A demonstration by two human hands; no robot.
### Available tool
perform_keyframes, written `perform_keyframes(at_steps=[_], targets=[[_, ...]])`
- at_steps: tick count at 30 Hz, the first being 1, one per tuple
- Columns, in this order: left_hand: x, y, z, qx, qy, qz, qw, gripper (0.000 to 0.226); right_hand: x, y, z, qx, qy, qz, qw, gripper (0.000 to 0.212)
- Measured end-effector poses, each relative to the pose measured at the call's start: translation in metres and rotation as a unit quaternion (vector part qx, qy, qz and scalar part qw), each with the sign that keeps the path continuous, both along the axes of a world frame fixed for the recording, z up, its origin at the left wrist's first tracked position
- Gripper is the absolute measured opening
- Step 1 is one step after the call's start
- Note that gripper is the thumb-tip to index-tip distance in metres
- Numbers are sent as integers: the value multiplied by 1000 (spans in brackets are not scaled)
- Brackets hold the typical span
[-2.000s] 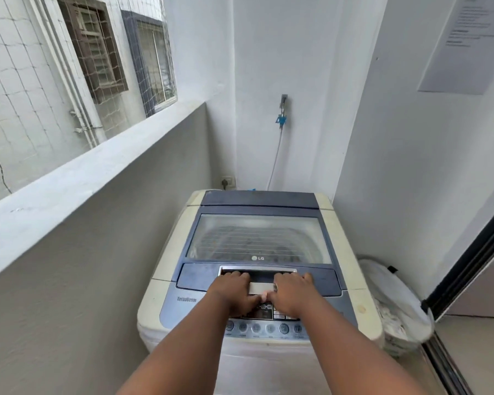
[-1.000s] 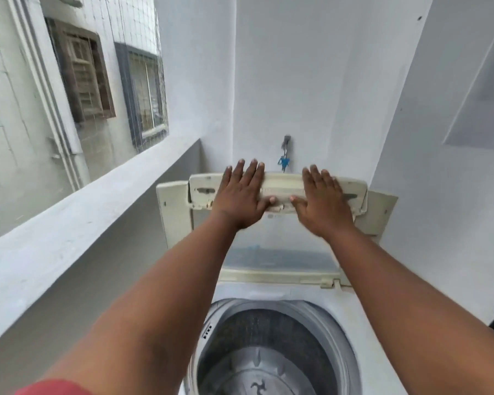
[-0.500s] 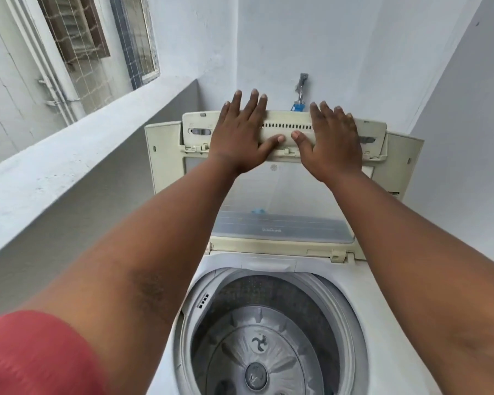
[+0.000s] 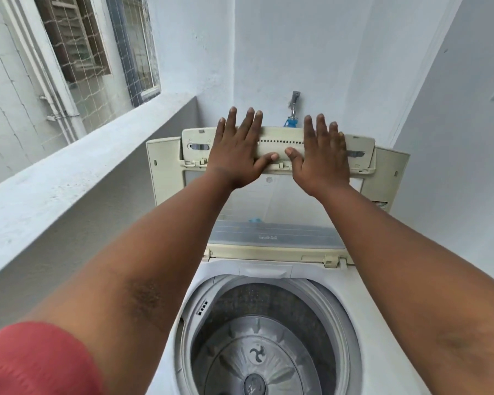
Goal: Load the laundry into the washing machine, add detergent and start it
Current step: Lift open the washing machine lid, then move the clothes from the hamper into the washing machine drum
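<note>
Washing machine lid stands folded upright, left hand and right hand pressing flat-fingered against it.

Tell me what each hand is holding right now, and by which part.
Nothing is gripped. The left hand and right hand press flat, fingers straight, against the upper edge panel of the raised lid.

lid: cream, dotted black slot row
drum: grey, speckled wall
sleeve: red
tap fitting: blue
walls: white
</note>
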State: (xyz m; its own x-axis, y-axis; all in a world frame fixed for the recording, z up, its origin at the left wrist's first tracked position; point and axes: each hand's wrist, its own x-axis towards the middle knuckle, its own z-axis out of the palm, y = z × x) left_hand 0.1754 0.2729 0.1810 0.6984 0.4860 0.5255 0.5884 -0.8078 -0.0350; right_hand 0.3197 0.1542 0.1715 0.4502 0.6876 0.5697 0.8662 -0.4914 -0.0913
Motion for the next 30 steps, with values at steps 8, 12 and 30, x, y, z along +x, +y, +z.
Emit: perform_keyframes(at_steps=[8, 12, 30], targets=[[-18, -24, -3, 38, 0, 13, 999, 90, -31, -27, -2, -3, -3, -20, 1000, 80], [-36, -39, -11, 67, -5, 13, 998, 90, -50, -50, -7, -1, -16, -38, 999, 81], [-80, -277, -195, -160, 195, 11, 967, 99, -115, -266, -169, -290, 186, 25, 939, 78]])
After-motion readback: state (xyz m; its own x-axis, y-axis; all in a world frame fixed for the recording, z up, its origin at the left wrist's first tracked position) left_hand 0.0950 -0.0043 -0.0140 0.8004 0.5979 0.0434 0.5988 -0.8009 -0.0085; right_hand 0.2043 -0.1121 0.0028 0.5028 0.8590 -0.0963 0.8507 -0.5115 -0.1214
